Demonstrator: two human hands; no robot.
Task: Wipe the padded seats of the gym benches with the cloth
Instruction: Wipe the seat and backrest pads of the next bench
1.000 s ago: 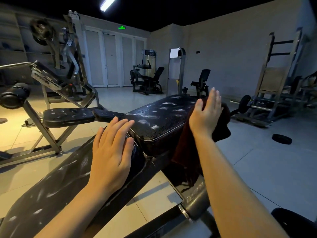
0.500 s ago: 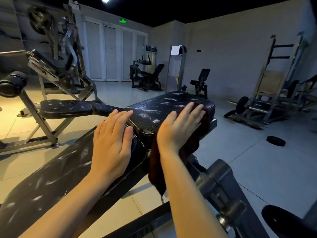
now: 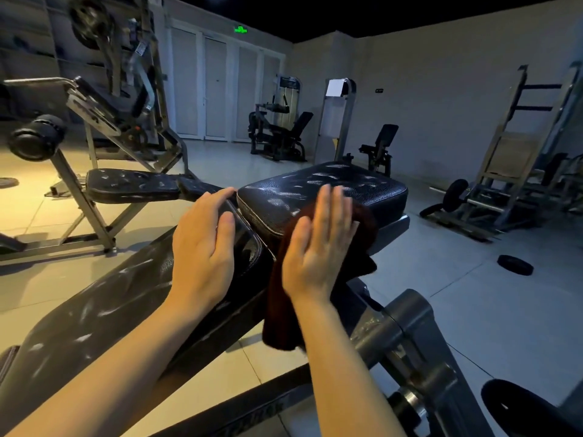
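A black padded seat (image 3: pixel 331 187) of the gym bench lies in front of me, its surface streaked with shine. The long back pad (image 3: pixel 104 298) slopes down to the lower left. A dark red cloth (image 3: pixel 367 225) hangs over the seat's near right side and down past the frame. My right hand (image 3: pixel 318 247) presses flat on the cloth with straight fingers. My left hand (image 3: pixel 205 244) rests flat on the upper end of the back pad, fingers reaching toward the gap between the pads.
A second bench (image 3: pixel 132 186) with a black pad stands at the left. A weight plate (image 3: pixel 515 264) lies on the tiled floor at the right, near a barbell rack (image 3: pixel 492 197). More machines (image 3: pixel 277 134) stand by the far wall.
My right hand slid the cloth from the seat's far right edge back toward me along its near side. The left hand stayed on the back pad. The view shifted slightly.
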